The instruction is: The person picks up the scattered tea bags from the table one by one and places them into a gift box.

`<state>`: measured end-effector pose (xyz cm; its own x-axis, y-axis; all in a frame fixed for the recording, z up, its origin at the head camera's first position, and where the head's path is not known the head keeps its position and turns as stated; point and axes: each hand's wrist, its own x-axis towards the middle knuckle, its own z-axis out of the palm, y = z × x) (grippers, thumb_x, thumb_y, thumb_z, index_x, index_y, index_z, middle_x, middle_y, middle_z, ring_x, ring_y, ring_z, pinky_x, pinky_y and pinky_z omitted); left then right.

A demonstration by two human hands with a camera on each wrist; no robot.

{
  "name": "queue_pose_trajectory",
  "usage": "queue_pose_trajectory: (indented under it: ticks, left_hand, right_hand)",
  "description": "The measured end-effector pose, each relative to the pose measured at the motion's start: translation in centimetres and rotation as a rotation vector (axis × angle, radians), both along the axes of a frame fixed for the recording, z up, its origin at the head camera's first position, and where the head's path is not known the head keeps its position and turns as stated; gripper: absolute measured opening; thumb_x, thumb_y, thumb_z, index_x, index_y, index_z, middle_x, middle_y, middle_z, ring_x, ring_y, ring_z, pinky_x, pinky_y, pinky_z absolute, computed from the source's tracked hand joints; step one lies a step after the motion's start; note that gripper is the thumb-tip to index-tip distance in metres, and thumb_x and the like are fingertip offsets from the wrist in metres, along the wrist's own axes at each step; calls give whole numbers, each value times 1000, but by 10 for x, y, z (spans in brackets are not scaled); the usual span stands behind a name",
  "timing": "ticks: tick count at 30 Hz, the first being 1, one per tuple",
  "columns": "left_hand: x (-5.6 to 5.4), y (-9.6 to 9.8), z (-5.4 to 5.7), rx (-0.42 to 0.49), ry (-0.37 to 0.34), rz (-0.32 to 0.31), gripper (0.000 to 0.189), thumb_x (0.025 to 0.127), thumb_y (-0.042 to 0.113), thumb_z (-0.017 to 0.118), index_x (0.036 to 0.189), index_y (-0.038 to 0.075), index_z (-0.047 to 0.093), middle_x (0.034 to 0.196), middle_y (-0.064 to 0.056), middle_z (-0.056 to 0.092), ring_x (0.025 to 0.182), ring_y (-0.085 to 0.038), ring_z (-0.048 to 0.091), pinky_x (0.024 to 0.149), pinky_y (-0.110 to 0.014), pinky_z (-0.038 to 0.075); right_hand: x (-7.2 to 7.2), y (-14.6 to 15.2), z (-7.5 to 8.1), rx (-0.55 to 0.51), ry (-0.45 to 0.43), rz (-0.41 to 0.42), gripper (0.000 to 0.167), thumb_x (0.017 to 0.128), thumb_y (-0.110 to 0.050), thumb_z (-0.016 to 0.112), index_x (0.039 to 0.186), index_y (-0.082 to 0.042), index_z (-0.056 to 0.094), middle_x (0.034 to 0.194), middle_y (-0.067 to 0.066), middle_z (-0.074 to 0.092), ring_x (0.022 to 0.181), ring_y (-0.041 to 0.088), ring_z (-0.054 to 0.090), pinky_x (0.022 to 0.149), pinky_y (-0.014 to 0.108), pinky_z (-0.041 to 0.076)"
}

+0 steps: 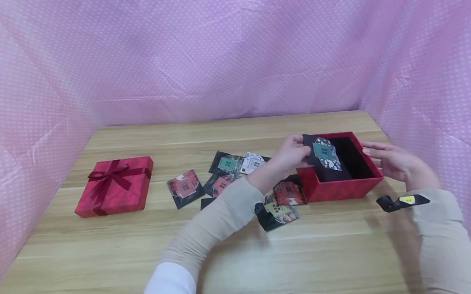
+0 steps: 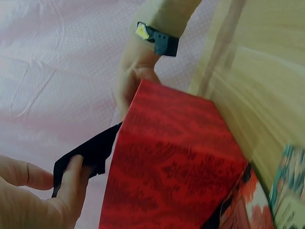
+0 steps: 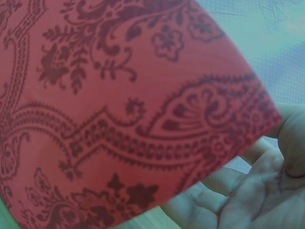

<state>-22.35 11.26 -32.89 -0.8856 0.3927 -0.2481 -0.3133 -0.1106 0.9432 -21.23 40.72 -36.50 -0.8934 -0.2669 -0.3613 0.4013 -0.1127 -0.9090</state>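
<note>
My left hand pinches a black packet with a green label and a white floral pattern. In the left wrist view the packet shows as a dark sheet between thumb and fingers. It slants over the left part of an open red box, whose inside is black. My right hand is at the box's right side, fingers extended along it. In the right wrist view the red patterned wall hides part of that hand.
Several patterned packets lie spread left of the box, some overlapping, with a red-labelled packet against its near left corner. Farther left, a single packet lies near a red lid with a ribbon bow. Pink dotted cloth hangs behind the wooden table.
</note>
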Motion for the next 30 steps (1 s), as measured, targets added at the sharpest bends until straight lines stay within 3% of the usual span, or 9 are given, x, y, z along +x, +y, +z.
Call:
queue_pose_trajectory:
  ticks: [4, 8, 18, 26, 30]
  left_hand:
    - [5, 11, 0, 38, -16, 28, 36, 90, -12, 45, 124, -3, 41, 122, -26, 53, 108, -42, 60, 88, -48, 52]
    - [9, 20, -1, 58, -18, 18, 36, 89, -14, 46, 123, -3, 40, 121, -26, 51, 110, -43, 58, 89, -51, 51]
    - [14, 33, -6, -13, 2, -11, 38, 88, -13, 52, 123, -2, 44, 118, -24, 56, 108, -38, 60, 87, -50, 52]
    - [13, 32, -5, -35, 22, -87, 34, 89, -10, 55, 120, 0, 44, 122, -26, 58, 111, -36, 60, 90, -48, 52]
    - [13, 26, -2, -84, 53, -91, 31, 91, -5, 56, 119, 1, 45, 120, -24, 61, 108, -34, 62, 90, -44, 53]
  right_hand:
    - [0, 0, 1, 12, 3, 4, 34, 100, -8, 44, 101, -28, 71, 97, -6, 71, 87, 13, 68, 73, 33, 57]
    - [0, -1, 2, 20, 3, -10, 33, 99, -8, 45, 100, -29, 71, 96, -6, 71, 85, 13, 67, 73, 32, 57]
    - [2, -2, 2, 33, -5, -19, 33, 99, -9, 46, 98, -30, 72, 95, -7, 71, 85, 13, 67, 73, 31, 57]
    - [3, -3, 2, 11, -6, -7, 32, 99, -10, 46, 99, -29, 72, 96, -6, 72, 86, 13, 68, 73, 33, 57]
    - [3, -2, 2, 10, -5, -8, 33, 99, -9, 45, 100, -29, 72, 96, -6, 72, 86, 13, 68, 73, 33, 57]
